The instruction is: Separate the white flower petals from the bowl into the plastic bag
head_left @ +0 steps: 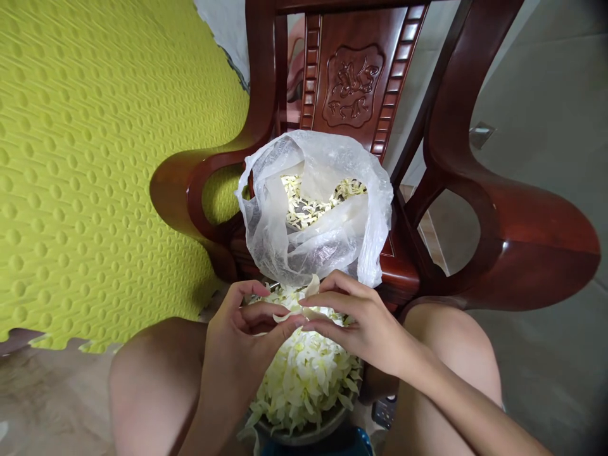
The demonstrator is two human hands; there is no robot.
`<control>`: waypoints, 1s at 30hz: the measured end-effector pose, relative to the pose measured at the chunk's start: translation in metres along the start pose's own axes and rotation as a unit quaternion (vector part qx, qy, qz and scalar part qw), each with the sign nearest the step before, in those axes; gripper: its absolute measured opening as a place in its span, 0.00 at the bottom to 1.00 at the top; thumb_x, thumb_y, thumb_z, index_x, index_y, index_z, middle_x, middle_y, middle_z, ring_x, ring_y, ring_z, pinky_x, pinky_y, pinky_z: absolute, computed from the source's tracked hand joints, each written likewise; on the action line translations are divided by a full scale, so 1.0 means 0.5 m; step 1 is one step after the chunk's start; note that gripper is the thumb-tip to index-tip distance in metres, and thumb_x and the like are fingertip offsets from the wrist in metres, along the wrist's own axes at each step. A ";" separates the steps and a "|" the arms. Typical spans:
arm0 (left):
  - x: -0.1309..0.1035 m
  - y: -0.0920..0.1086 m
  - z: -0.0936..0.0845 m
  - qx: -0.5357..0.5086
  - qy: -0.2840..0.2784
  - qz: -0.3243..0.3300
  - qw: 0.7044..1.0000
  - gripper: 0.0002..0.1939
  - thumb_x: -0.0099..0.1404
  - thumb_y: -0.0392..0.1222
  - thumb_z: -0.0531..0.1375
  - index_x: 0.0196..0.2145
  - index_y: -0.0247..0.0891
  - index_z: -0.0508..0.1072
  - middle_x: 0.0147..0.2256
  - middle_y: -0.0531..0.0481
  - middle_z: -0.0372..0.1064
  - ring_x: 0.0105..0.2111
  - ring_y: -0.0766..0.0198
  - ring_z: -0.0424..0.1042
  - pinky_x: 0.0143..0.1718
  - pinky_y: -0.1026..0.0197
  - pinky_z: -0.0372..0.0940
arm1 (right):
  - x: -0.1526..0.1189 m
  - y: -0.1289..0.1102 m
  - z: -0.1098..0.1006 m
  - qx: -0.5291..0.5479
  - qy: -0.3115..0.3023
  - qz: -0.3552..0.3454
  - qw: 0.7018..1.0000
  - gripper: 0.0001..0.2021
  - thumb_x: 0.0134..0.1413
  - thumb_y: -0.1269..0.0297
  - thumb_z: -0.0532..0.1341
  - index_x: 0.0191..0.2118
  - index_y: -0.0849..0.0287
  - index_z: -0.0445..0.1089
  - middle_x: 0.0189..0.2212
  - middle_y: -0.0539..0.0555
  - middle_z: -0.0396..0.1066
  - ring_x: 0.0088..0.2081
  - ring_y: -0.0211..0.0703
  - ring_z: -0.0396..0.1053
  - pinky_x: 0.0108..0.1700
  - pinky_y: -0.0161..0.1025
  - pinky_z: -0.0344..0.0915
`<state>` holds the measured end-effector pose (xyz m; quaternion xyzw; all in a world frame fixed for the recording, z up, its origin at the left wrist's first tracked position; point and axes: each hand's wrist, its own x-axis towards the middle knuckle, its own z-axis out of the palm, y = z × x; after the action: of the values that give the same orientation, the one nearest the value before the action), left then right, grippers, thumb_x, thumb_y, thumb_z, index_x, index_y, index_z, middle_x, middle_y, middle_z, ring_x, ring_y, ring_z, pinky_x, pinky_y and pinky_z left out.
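Over a heap of white flowers (308, 373), my left hand (242, 335) and my right hand (368, 323) meet fingertip to fingertip. Between them is one white flower (311, 288) with pale curling petals. My left thumb and fingers pinch it from one side; my right thumb and fingers grip the other. Its centre is partly covered by the fingertips. The heap fills a round metal bowl (327, 432) between my knees. Just beyond the hands, a crumpled clear plastic bag (323, 250) stands with its mouth open, small pale flower pieces (304, 212) inside.
The bag rests on a carved dark-red wooden chair (354, 82), its curved armrests on both sides. A yellow bumpy foam mat (95, 158) lies on the left. Below the bowl is something blue (351, 443), and a dark remote-like object (384, 411) lies near my right leg.
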<state>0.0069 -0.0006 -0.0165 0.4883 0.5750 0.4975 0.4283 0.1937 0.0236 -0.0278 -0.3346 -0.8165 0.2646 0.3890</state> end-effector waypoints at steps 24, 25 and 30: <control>0.022 -0.001 -0.028 -0.052 -0.179 -0.068 0.980 0.25 0.46 0.40 0.72 0.39 0.40 0.65 0.21 0.57 0.72 0.21 0.68 0.68 0.24 0.68 0.61 | 0.013 -0.022 0.016 0.067 -0.059 0.053 0.995 0.06 0.59 0.71 0.59 0.41 0.59 0.70 0.34 0.52 0.65 0.30 0.36 0.63 0.30 0.35 0.60; 0.022 -0.003 -0.029 -0.040 -0.180 -0.070 0.980 0.22 0.48 0.41 0.72 0.38 0.40 0.67 0.21 0.56 0.72 0.21 0.68 0.67 0.23 0.68 0.61 | 0.012 -0.021 0.019 0.042 -0.061 0.032 0.997 0.07 0.61 0.70 0.57 0.42 0.59 0.71 0.35 0.53 0.66 0.32 0.38 0.64 0.32 0.36 0.61; 0.020 -0.001 -0.026 -0.011 -0.182 -0.081 0.980 0.18 0.49 0.43 0.70 0.37 0.38 0.72 0.20 0.54 0.72 0.21 0.68 0.66 0.23 0.67 0.60 | 0.010 -0.015 0.020 -0.031 -0.069 0.006 0.997 0.09 0.62 0.71 0.55 0.38 0.59 0.74 0.36 0.55 0.69 0.33 0.39 0.67 0.33 0.37 0.64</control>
<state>-0.0077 0.0073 -0.0153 0.5181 0.5195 0.3704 0.5696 0.1807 0.0208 -0.0257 -0.3323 -0.8472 0.2637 0.3199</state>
